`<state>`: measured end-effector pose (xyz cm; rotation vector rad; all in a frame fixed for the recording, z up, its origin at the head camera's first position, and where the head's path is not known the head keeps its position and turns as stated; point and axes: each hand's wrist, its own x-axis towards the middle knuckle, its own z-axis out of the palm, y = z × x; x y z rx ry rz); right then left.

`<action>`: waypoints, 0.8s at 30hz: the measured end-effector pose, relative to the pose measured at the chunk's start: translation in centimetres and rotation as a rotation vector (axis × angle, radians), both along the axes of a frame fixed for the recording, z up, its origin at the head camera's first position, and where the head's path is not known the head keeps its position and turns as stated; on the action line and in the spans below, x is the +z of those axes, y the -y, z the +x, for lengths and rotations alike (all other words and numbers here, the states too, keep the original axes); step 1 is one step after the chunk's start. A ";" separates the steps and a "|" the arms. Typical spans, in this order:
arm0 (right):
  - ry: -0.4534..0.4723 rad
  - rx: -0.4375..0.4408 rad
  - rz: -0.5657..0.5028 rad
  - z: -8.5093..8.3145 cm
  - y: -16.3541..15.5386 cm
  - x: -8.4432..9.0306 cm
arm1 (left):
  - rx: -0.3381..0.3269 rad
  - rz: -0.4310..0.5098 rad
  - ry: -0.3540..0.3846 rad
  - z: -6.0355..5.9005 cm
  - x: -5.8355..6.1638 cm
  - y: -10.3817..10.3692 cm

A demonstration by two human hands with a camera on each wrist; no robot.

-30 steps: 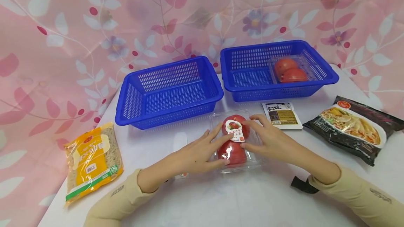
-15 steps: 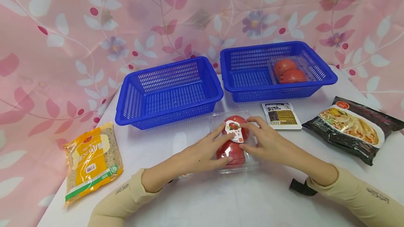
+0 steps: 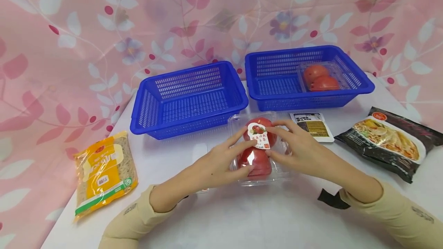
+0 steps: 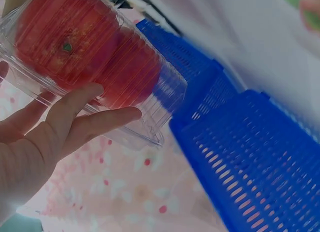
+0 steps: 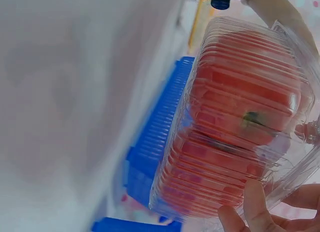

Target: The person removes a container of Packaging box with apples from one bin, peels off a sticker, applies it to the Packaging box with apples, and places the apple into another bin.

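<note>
A clear plastic clamshell box point(image 3: 254, 162) with two red tomatoes and a white label on its lid is held between both hands. My left hand point(image 3: 214, 166) grips its left side, fingers over the lid and thumb near the front edge. From the right, my right hand point(image 3: 301, 149) grips it with thumb and fingers by the label. Both wrist views look at the ribbed underside of the box point(image 5: 225, 127), raised off the table. Fingers point(image 4: 75, 109) of the left hand lie along its side in the left wrist view.
Behind stand two blue baskets: the left one point(image 3: 190, 124) holds nothing, the right one point(image 3: 308, 101) holds another tomato box point(image 3: 323, 82). A flat white-edged packet point(image 3: 313, 128) and a black noodle bag point(image 3: 387, 141) lie right, a yellow bag point(image 3: 104, 176) left. A white packet point(image 3: 200, 153) is partly under my left forearm.
The tomato box has come up slightly off the table in both hands, its far edge now closer to the baskets. The head view has shifted a little; the other goods stay put.
</note>
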<state>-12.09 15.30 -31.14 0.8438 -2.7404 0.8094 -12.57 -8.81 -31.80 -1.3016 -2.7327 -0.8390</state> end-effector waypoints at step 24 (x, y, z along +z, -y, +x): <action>-0.125 0.097 -0.039 -3.4 3.5 6.4 | 0.062 0.300 -0.233 -1.7 5.1 3.6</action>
